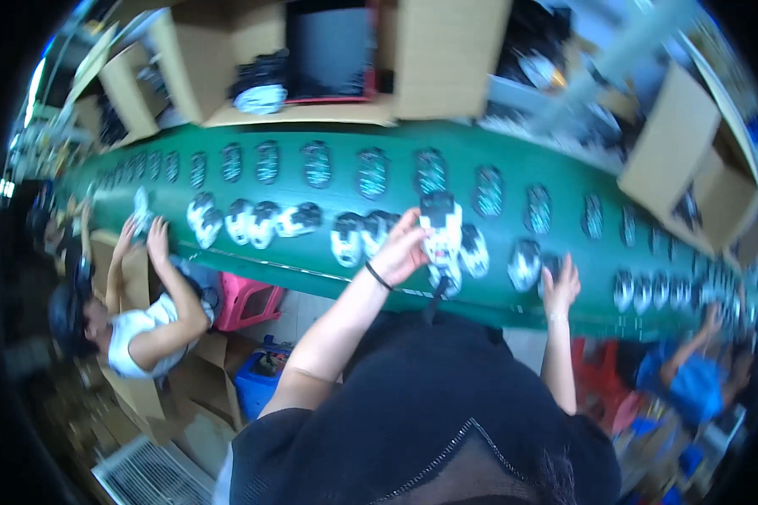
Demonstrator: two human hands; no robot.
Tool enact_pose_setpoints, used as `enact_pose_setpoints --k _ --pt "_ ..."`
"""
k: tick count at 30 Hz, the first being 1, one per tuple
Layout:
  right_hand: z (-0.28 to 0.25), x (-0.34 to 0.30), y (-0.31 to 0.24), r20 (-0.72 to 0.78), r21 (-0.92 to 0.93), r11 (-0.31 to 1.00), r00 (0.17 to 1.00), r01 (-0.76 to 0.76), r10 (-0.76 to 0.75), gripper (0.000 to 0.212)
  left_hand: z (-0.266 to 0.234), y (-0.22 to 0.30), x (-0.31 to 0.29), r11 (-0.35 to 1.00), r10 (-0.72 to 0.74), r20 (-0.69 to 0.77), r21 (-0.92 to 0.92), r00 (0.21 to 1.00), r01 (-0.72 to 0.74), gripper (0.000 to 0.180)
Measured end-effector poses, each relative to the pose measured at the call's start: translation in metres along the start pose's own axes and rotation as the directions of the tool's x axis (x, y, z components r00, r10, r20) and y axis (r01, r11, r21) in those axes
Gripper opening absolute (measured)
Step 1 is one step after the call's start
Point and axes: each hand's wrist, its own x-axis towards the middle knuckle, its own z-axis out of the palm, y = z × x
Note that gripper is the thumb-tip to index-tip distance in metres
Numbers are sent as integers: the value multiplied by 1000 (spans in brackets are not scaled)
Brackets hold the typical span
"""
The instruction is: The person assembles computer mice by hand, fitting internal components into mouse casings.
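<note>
My left hand [403, 251], with a black band at the wrist, is closed on the edge of a white-and-black oval piece [440, 225] held over the near side of the green belt. Just below it is another white-and-black piece [446, 276], and a further one [473, 251] sits to its right. My right hand [562, 284] is at a dark oval piece [552, 267] near the belt's front edge; blur hides whether its fingers grip it. Beside that lies a black-topped white piece [525, 265]. The exact kind of these pieces cannot be made out.
Along the green belt [345, 135] runs a far row of dark speckled ovals [372, 172]. White-and-black pieces [264, 223] stand nearer. Cardboard boxes [442, 63] line the back. Co-workers [147, 328] work at left and right [682, 379]. A pink stool [248, 300] stands below.
</note>
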Motion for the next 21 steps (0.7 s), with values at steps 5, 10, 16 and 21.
enact_pose_setpoints --k 5,10,16,21 --pt "-67 54 -223 -68 750 569 896 336 -439 20 -26 47 -39 941 191 28 -288 981 -175 36" --pt "-39 121 -448 -265 504 296 472 811 -841 12 -55 75 -80 857 244 20 -472 969 -206 53" --pt "47 194 -552 118 -211 504 533 838 -838 21 -92 116 -104 809 334 -117 -473 935 -348 60" --pt "18 211 -555 314 612 663 637 431 -704 7 -117 138 -105 853 337 -209 -345 918 -392 49"
